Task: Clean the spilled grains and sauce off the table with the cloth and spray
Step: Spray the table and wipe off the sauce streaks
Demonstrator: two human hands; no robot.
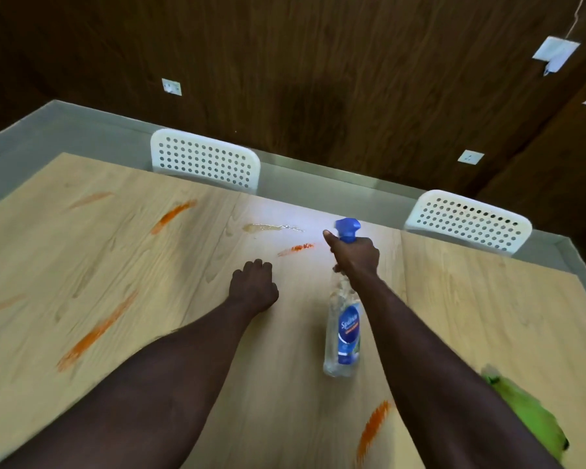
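My right hand (pixel 354 257) grips the neck of a clear spray bottle (pixel 343 328) with a blue nozzle and blue label, held above the light wooden table (pixel 471 299), nozzle pointing away from me. My left hand (pixel 253 286) rests on the table as a loose fist, holding nothing. Several orange sauce streaks mark the wood: a small one (pixel 296 248) just beyond my hands, a long one (pixel 99 330) at the left, another (pixel 173 216) further back, and one (pixel 372 431) near my right forearm. A wet patch (pixel 271 227) glistens beyond the small streak. A green cloth (pixel 528 418) lies at the right, partly hidden by my right arm.
Two white perforated chair backs (pixel 205 160) (pixel 469 221) stand against the table's far edge. Behind them are a grey floor strip and a dark wood-panelled wall with sockets. Fainter sauce smears (pixel 90 199) lie at the far left of the table.
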